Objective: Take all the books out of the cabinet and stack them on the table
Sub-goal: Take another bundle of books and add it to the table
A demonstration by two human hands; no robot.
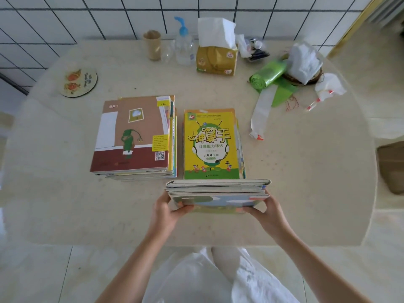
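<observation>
While tissue (215, 32) fills its box (216, 61), left hand (168, 212) and right hand (265, 209) grip a book bundle (217, 192).

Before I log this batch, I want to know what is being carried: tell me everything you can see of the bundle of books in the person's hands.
The bundle of books is a batch of thin paperbacks, tilted so their page edges face the camera. The nearest cover is blue with white and orange patches. The left hand grips its left end and the right hand its right end, thumbs on the near cover. It is held above the table, just in front of the stack topped by a yellow workbook; whether it touches that stack is unclear.
</observation>
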